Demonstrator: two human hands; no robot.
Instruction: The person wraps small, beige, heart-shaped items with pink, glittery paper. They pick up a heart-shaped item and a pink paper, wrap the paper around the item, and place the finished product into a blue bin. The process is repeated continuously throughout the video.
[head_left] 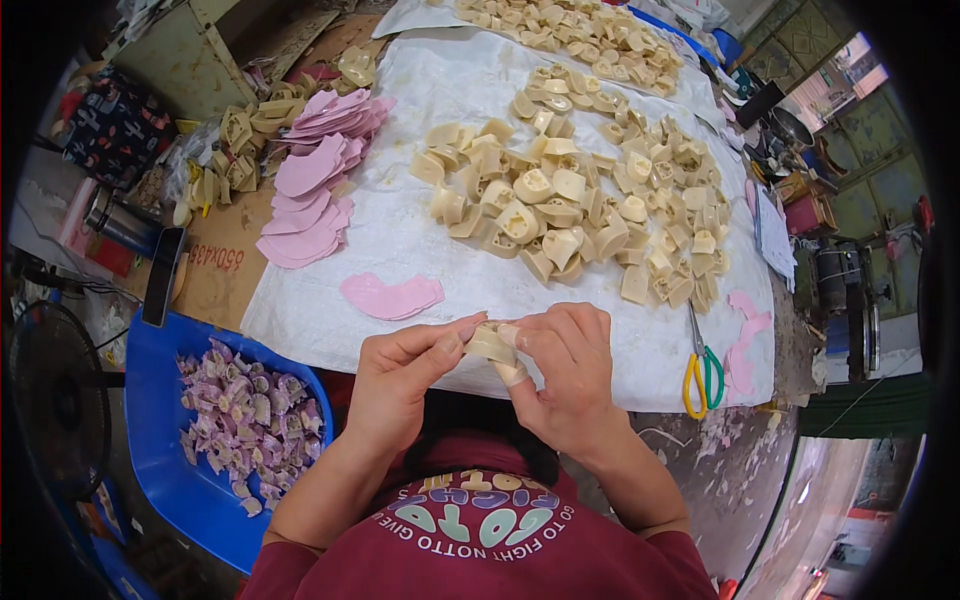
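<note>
White sheet (330, 310) front edge bare, both hands' fingers (450, 335) gripping beige piece (490, 343), scissors (702, 372) right

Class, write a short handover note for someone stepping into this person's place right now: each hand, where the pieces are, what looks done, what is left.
Left hand and right hand: both pinch one beige moulded piece at the near edge of the white sheet.
Loose pink pad lies just ahead of the left hand; pink pad stack further back on the left.
Beige pieces heap on the sheet, without pads.
Blue bin at the left holds pieces with purple-pink pads: these look done.
Scissors on the right.
Left: the heap.
</note>
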